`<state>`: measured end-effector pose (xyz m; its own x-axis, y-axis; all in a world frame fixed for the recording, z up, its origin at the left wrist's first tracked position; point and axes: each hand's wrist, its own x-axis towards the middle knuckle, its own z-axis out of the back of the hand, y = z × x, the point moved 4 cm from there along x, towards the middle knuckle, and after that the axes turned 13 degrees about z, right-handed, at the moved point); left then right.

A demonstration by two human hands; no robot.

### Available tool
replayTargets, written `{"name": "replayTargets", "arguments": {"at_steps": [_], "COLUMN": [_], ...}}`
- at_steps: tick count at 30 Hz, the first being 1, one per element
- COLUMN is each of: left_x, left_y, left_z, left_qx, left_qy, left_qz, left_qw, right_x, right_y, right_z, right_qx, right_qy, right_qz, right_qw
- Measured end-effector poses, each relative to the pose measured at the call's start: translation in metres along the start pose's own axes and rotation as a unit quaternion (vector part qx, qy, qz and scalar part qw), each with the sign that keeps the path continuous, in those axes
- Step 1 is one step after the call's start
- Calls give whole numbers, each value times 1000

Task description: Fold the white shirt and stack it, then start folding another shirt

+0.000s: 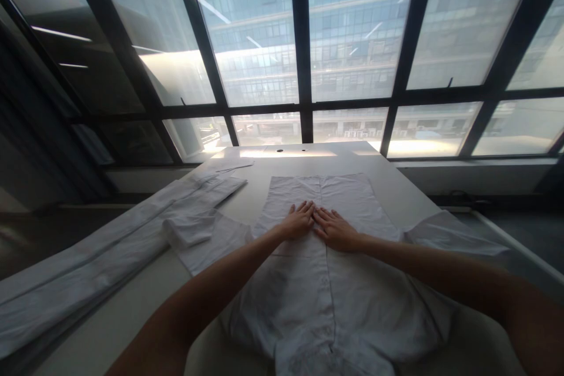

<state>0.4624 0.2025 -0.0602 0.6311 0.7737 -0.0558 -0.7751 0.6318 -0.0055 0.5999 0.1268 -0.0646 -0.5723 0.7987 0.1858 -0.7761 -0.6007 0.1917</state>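
A white shirt (295,294) is spread front side up on the white table, its buttoned placket running down the middle and its collar end toward me. Flat on the cloth near the placket rests my left hand (299,220), fingers stretched out. My right hand (335,229) lies beside it, also flat and open, and the fingertips of both hands meet at the placket. One sleeve (211,238) is spread out to the left with a fold at its end. The other sleeve (453,234) reaches past the table's right edge.
More white garments (132,241) lie in a long stack along the left side of the table (247,194). Beyond the table's far end stand tall dark-framed windows (304,59). A dark curtain (44,111) hangs at the left.
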Motion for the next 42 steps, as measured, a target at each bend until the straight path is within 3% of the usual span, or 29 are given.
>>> {"name": "replayTargets", "arguments": {"at_steps": [3,13,26,32,42], "left_x": [21,87,96,95,101], "left_y": [14,76,80,80,84], "left_z": [6,22,20,20,12], "left_qx": [-14,-37,-36,-28,-30], "left_qy": [-8,-18,-23,-26,-27], "left_qz": [13,174,194,191,192], "left_qw": [1000,984,980,981,981], "right_x": [0,-2,11,52,116], "right_y": [3,6,-1,-25,-99], "right_z": [6,12,8,4,13], "right_qx": [3,7,27,13,-9], "right_qy": [4,16,32,31,14], "right_qz": [-2,-7,-26,-75,-190], "right_qw": [1000,1000,999,997,982]}}
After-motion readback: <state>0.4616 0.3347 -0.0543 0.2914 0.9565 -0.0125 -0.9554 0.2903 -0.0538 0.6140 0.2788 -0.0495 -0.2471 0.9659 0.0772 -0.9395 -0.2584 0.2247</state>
